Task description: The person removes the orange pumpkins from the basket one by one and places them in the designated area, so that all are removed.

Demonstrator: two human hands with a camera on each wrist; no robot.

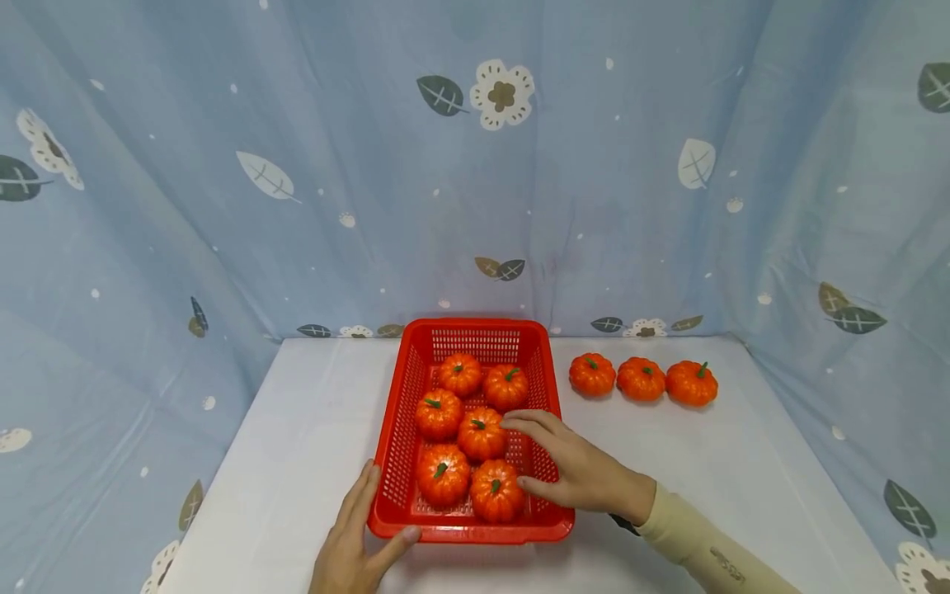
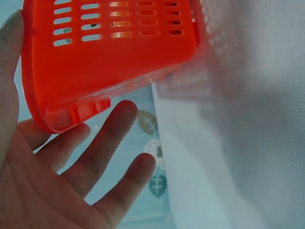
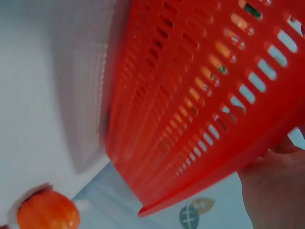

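A red plastic basket [image 1: 475, 535] with slotted walls stands on the white table, holding several small orange pumpkins with green stems. My left hand [image 1: 355, 536] holds its near left corner. The left thumb lies on the front rim and the fingers reach along the left side; in the left wrist view, two fingers extend free of the basket [image 2: 114, 52]. Over the basket's right rim reaches my right hand [image 1: 575, 466], fingers apart and loosely bent. Its fingertips are close to a middle pumpkin [image 1: 482, 434] and its thumb to the near right pumpkin [image 1: 496, 490]; contact cannot be made out.
Three more pumpkins stand in a row to the right of the basket: one at left [image 1: 592, 374], one in the middle [image 1: 641, 379] and one at right [image 1: 692, 384]. A blue patterned curtain [image 1: 356, 148] hangs behind and beside the white table [image 1: 312, 412].
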